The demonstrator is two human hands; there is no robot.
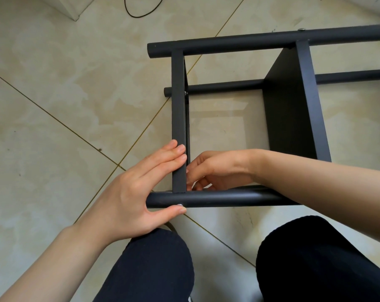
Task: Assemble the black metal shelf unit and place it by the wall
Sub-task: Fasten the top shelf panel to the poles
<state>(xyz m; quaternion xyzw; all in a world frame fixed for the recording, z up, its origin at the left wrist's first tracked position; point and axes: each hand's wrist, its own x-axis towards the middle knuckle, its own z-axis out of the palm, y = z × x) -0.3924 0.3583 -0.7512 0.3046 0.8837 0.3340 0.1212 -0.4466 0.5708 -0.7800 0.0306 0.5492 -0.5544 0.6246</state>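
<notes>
The black metal shelf unit is lying on its side on the tiled floor, just in front of the person's knees, probably so the joints at its near end are facing up and within reach. The left hand is lying open across the corner, straight fingers pressing on the end panel and the thumb touching a screw head on the near tube; this looks like bracing the joint and keeping the screw seated. The right hand is reaching inside the frame behind the panel with its fingers curled, seemingly working a fastener there, though what it is pinching is hidden. Assembly seems partly done, and the unit is not yet standing by a wall.
</notes>
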